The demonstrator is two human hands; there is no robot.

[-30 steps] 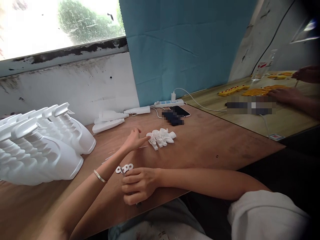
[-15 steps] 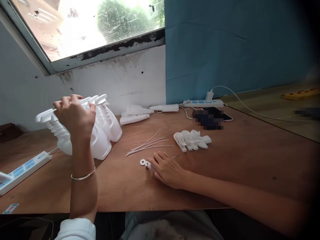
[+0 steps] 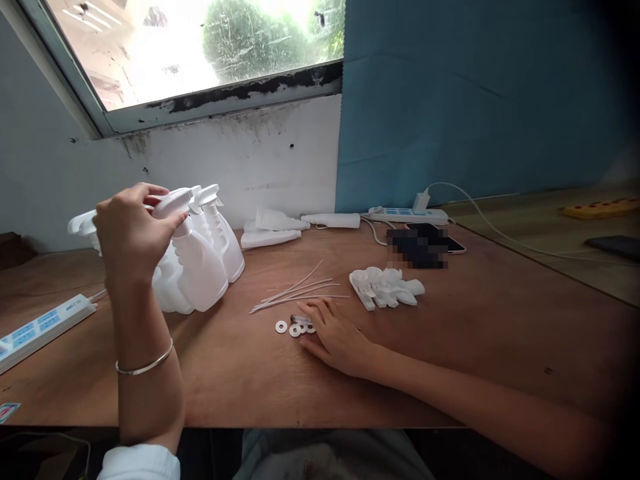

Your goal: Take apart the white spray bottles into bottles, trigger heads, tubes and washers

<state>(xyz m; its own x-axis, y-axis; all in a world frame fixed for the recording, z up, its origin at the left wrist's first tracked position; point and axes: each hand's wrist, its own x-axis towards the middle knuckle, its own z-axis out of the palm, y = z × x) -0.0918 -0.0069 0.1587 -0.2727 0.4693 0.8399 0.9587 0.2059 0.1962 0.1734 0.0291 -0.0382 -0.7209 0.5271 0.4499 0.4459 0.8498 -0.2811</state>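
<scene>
Through the head camera, I had the fingers of my left hand [image 3: 131,237] closed on a spray head [image 3: 173,204], thumb on the near right side and the other fingers over the top. That head sat on a white bottle [image 3: 204,275], which stood upright on the left of the table [image 3: 240,390], in a tight row with other bottles [image 3: 227,248]. My right hand [image 3: 343,337] lay low over the middle of the table, palm down, its fingers loosely bent and a little apart. A small clear tube [image 3: 300,321] poked out from under them on the left; whether they gripped it I could not tell. Flat white rings [image 3: 281,327] lay just beside it, some partly under the fingertips (one sat a little apart, to the left).

Beyond the rings, thin white straws [image 3: 293,291] lay fanned out. Farther right, past my right hand, was a cluster of white plastic parts [image 3: 385,288]. At the far edge, bottle-shaped white pieces [image 3: 273,239] rested on their sides against the wall, with a phone [image 3: 454,245] and a power strip [image 3: 400,215] to their right. Another strip [image 3: 47,328] lay on the near left.
</scene>
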